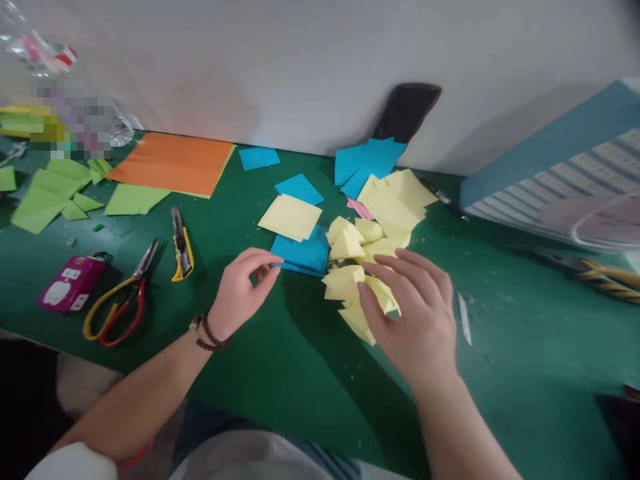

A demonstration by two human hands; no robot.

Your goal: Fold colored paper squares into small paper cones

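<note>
My left hand (245, 290) is beside the left edge of a stack of blue paper squares (306, 253), its thumb and index tips a little apart and nothing visible between them. Whether the fingertips touch the stack I cannot tell. Over a loose cluster of folded pale yellow paper pieces (345, 283) hovers my right hand (417, 320), fingers spread and holding nothing I can see. Flat yellow squares (290, 217) lie partly on the blue stack. Behind the cluster are more yellow sheets (400, 200), a pink scrap (360, 208) and blue sheets (373, 167).
Scissors (120, 303), a yellow utility knife (181, 247) and a purple box (73, 283) lie at left. Behind them are green papers (50, 193) and orange sheets (173, 160). A phone (407, 113) leans on the wall; pliers (590, 270) and a blade (465, 319) lie right.
</note>
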